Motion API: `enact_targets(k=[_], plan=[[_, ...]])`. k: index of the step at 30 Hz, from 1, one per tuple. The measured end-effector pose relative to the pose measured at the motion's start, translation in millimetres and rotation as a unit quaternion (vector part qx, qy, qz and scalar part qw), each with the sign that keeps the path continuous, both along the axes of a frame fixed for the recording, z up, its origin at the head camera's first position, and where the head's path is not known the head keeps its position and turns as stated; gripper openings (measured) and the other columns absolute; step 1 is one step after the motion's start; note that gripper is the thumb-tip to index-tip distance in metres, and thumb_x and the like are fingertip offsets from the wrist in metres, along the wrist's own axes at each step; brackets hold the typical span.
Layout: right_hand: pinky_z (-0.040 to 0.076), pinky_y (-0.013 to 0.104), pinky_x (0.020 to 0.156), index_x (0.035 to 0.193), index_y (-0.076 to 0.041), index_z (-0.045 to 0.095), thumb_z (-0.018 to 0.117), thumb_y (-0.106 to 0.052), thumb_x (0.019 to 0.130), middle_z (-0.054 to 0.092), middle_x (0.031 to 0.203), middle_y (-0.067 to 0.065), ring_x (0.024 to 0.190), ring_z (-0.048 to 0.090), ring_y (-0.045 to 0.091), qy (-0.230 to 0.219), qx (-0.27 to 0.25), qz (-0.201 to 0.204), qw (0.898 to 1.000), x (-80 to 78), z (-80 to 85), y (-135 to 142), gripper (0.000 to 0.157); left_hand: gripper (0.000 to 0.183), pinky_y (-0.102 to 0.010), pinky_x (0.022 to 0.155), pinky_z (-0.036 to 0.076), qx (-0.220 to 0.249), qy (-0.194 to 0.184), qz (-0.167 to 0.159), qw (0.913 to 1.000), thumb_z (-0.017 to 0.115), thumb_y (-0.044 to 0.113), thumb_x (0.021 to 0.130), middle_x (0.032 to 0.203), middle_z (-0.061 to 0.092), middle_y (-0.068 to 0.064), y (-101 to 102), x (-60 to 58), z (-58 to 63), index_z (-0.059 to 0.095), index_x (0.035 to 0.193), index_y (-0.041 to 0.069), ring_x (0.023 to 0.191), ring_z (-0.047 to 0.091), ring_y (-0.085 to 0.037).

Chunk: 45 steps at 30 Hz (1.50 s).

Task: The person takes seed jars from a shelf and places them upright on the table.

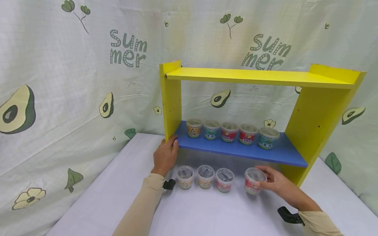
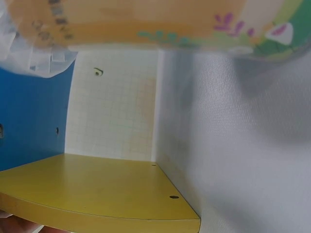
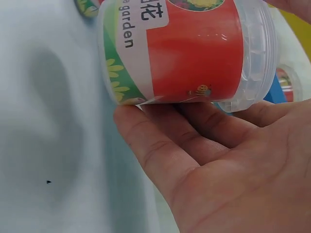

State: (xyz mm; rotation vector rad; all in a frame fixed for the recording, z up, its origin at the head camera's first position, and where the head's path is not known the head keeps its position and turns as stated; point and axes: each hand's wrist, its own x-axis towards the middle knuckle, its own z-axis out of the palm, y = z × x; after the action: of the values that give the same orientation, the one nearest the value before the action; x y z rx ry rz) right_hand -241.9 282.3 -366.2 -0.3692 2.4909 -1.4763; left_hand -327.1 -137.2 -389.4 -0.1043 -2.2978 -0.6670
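Note:
My right hand (image 1: 282,186) holds a clear plastic cup with a red label (image 1: 254,181) between thumb and fingers, close over the white table at the right. In the right wrist view, fingers (image 3: 160,145) lie along the side of this red-labelled cup (image 3: 194,53). My left hand (image 1: 165,157) grips the left yellow side panel (image 1: 172,105) of a small shelf unit, near the blue board's corner. Beside that hand stand two orange-labelled cups (image 1: 185,183) (image 1: 205,181) and one pink-labelled cup (image 1: 224,185), in a row below the shelf.
Several cups with orange, teal and red labels (image 1: 229,136) stand in a row on the blue shelf board (image 1: 230,154). Above them runs a yellow top board (image 1: 245,74). The right yellow panel (image 1: 322,121) rises beside my right hand. A printed curtain (image 1: 88,108) hangs behind.

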Motion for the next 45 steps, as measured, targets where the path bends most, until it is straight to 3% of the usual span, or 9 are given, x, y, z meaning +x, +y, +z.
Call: enact_targets(k=[15, 26, 45], plan=[[0.05, 0.029, 0.089, 0.148, 0.007, 0.033, 0.073, -0.029, 0.092, 0.05, 0.139, 0.022, 0.12, 0.055, 0.03, 0.004, -0.022, -0.004, 1.0, -3.4, -16.7, -14, 0.077, 0.048, -0.053, 0.062, 0.053, -0.002, 0.0, -0.001, 1.0, 0.034, 0.048, 0.106, 0.107, 0.065, -0.019, 0, -3.1, -0.4, 0.064, 0.135, 0.024, 0.084, 0.066, -0.035], [0.047, 0.043, 0.097, 0.147, 0.003, 0.035, 0.076, -0.035, 0.088, 0.048, 0.142, 0.021, 0.126, 0.05, 0.033, -0.011, 0.009, -0.039, 0.999, -3.9, -25.2, -20, 0.082, 0.048, -0.052, 0.06, 0.052, -0.006, 0.005, 0.003, 1.0, 0.033, 0.049, 0.106, 0.106, 0.065, -0.017, 0, -6.0, -3.5, 0.063, 0.135, 0.025, 0.082, 0.066, -0.034], [0.044, 0.051, 0.102, 0.149, 0.003, 0.034, 0.076, -0.036, 0.088, 0.045, 0.146, 0.022, 0.133, 0.044, 0.04, 0.001, 0.009, -0.033, 0.999, -6.0, -30.7, -27, 0.083, 0.048, -0.051, 0.064, 0.054, 0.002, -0.016, 0.003, 0.9999, 0.035, 0.048, 0.106, 0.109, 0.065, -0.018, 0, -3.0, 0.3, 0.062, 0.137, 0.023, 0.085, 0.066, -0.034]])
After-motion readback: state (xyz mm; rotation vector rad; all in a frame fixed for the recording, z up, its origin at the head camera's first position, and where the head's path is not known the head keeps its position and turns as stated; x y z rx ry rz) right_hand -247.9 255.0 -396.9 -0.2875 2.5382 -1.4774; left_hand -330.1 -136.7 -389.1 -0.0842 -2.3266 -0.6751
